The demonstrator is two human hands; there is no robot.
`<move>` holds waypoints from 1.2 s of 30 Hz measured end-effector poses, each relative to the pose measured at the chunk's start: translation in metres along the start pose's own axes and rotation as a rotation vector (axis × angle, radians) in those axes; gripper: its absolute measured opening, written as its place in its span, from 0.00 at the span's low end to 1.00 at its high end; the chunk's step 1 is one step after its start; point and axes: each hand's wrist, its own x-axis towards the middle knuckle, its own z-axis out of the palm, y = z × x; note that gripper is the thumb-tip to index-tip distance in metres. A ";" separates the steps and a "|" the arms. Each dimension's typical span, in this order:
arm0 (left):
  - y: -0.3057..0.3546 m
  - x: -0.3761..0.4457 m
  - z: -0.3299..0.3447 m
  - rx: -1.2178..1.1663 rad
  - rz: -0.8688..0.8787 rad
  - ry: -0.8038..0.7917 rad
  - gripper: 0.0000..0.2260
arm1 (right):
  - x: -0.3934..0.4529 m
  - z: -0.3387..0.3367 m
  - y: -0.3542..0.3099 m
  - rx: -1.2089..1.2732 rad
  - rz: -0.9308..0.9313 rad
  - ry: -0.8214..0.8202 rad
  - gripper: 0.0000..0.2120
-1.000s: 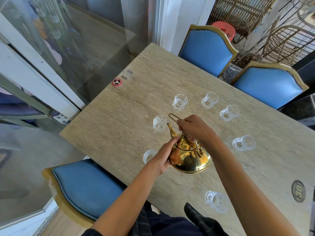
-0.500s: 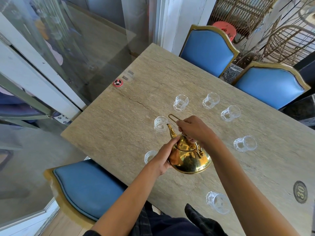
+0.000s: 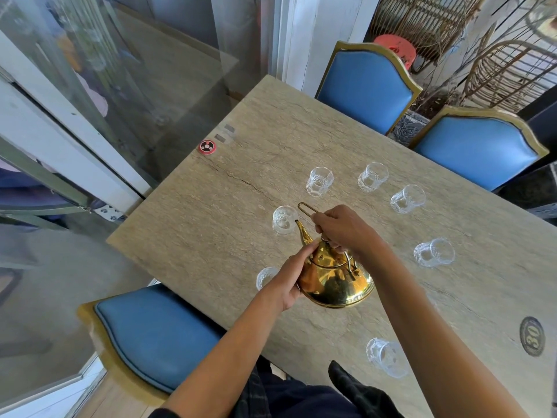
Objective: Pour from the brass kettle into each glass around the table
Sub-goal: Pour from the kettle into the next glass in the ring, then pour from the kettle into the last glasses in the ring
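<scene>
The brass kettle (image 3: 334, 276) is held tilted above the stone table (image 3: 211, 224), its spout tip right at the rim of a clear cut glass (image 3: 283, 220). My right hand (image 3: 343, 227) grips the kettle's wire handle from above. My left hand (image 3: 289, 276) presses against the kettle's left side and lid. Several more clear glasses stand in a ring: one (image 3: 319, 181), another (image 3: 372, 176), a third (image 3: 407, 199), one at the right (image 3: 434, 251), one near me (image 3: 385, 357), and one partly hidden behind my left hand (image 3: 264, 276).
Blue chairs with gold trim stand at the near left (image 3: 156, 333), far side (image 3: 366, 86) and far right (image 3: 479, 149). A red round button (image 3: 206, 146) lies near the table's left edge. A dark number disc (image 3: 532, 336) sits at the right. Glass doors lie left.
Almost nothing has moved. The kettle stays tilted with its spout at the same glass, and both hands keep their hold; the view shifted very slightly.
</scene>
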 end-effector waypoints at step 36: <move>-0.043 -0.002 -0.011 0.004 0.109 0.024 0.41 | -0.069 0.002 0.041 0.057 -0.135 0.025 0.20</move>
